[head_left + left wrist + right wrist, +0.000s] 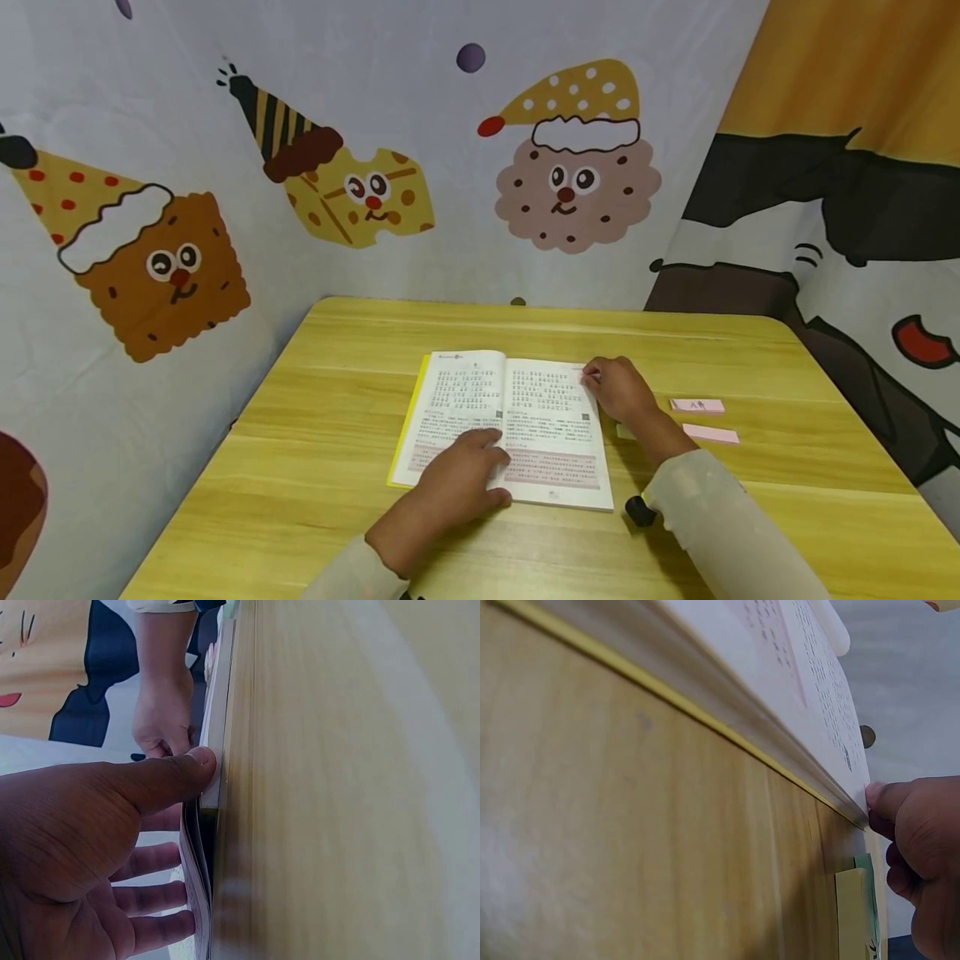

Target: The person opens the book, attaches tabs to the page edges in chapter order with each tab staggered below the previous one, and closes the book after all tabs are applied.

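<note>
An open book [551, 417] with printed pages and a yellow cover edge lies on the wooden table. My left hand [463, 477] rests across its lower middle near the fold, fingers spread; in the left wrist view the thumb [176, 776] lies along the lower edge. At the upper right corner my right hand [621, 387] pinches the page edge between thumb and curled fingers. A hint of pink shows at those fingertips, too small to identify. The right wrist view shows the same hand [922, 847] at the far corner of the page stack [780, 739].
Right of the book lie two pink paper strips, one with writing [697, 405] and one plain [711, 433]. A yellow pad [851, 911] and a green one [864, 862] sit beside the book, partly hidden by my right arm in the head view. A cartoon-printed cloth [450, 275] hangs behind the table [300, 433].
</note>
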Demonstrator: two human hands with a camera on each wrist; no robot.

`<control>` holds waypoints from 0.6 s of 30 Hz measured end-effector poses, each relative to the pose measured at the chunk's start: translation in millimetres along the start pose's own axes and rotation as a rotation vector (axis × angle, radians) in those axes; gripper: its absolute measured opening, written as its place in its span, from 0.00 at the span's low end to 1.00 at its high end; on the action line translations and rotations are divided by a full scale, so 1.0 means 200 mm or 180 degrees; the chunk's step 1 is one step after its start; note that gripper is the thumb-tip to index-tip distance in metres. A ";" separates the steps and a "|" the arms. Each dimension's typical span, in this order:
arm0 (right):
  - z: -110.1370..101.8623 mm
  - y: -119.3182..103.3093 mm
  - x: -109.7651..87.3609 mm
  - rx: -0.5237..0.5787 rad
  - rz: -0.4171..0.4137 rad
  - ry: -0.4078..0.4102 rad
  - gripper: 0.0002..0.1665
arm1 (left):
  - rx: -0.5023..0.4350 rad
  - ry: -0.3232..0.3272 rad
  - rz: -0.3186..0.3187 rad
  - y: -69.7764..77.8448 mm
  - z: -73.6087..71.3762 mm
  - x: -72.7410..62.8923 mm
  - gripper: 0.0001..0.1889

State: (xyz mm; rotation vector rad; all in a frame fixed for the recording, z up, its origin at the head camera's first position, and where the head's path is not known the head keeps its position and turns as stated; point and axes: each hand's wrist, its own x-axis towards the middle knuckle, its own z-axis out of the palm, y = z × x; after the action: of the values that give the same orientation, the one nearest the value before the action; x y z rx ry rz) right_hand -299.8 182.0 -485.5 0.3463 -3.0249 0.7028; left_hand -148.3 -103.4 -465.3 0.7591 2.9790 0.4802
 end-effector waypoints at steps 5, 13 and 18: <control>0.00 -0.01 -0.01 -0.0295 -0.0016 0.0229 0.14 | 0.0011 -0.0014 0.0000 0.00 0.00 0.00 0.24; 0.02 0.00 -0.02 -0.0752 -0.0637 0.0501 0.08 | 0.0030 -0.0028 -0.0007 0.00 0.00 0.01 0.24; -0.01 -0.03 -0.04 -0.0864 -0.0708 0.0095 0.16 | 0.0020 -0.0041 -0.0018 0.01 -0.01 0.01 0.24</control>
State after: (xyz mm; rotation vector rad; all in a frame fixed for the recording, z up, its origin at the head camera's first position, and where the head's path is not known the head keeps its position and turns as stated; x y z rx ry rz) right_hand -291.7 179.9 -481.9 0.6399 -2.9347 0.2765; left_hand -149.4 -102.3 -463.1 0.7510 2.9713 0.4643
